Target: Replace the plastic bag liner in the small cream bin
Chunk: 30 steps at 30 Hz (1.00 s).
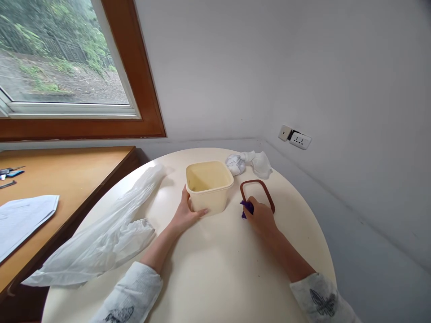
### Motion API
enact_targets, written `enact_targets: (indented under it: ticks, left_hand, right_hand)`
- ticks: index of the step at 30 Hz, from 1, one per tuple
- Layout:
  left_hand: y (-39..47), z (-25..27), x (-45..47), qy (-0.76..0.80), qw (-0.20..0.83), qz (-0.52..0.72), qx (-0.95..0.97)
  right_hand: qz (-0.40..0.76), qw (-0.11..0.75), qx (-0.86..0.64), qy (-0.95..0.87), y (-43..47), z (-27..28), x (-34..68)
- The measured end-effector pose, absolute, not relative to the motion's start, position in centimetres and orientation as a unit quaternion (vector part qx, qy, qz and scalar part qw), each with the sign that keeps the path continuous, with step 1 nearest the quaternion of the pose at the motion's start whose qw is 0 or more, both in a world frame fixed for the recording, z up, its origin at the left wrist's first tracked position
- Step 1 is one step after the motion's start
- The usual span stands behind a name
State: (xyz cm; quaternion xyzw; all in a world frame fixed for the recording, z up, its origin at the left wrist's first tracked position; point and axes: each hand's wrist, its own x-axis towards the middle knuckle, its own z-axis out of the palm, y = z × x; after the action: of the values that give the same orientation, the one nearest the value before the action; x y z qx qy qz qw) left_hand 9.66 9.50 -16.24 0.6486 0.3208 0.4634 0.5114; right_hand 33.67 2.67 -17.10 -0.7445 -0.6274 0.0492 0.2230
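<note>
A cream plastic bin (210, 198) with a rounded square opening stands upright on the round table. My left hand (187, 211) is closed around its lower left side, thumb across the front. To the right, my right hand (262, 217) is closed on a crumpled purple cloth (247, 209) low over the tabletop. Just beyond that hand lies a brown rounded-square ring (257, 181), partly covered by the hand. I cannot tell whether the hand touches the ring.
A long white plastic bag (111, 237) spreads along the left of the round table (215, 278). Knotted white plastic (251, 162) lies at the back right. A wooden desk (77, 170) with papers (27, 220) adjoins on the left. Walls stand behind and right, with a socket (300, 140).
</note>
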Motion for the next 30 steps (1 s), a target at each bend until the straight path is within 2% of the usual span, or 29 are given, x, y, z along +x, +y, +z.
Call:
enact_targets:
  ticks: [3,5,9,12,21,30]
  left_hand:
    - [9.4,-16.3,9.6,0.312,0.543,0.443,0.642]
    - [9.5,-16.6,9.5,0.332,0.527,0.443,0.645]
    - [10.1,-17.3,9.1,0.437,0.381,0.447,0.681]
    - [10.6,-17.8,8.8,0.479,0.326,0.459,0.673]
    - [10.2,-17.5,8.8,0.523,0.29,0.466,0.653]
    - [7.5,-16.8,8.9,0.505,0.31,0.453,0.666]
  right_hand:
    - [0.062,0.287,-0.728,-0.62,2.5,-17.2,33.5]
    - [0.07,0.314,-0.721,-0.614,2.4,-17.3,33.4]
    - [0.082,0.346,-0.709,-0.609,2.3,-17.2,33.3]
    - [0.087,0.357,-0.703,-0.609,2.3,-17.2,33.3]
    - [0.075,0.358,-0.695,-0.62,2.4,-17.6,33.1]
    - [0.044,0.278,-0.678,-0.679,0.3,-17.3,30.5]
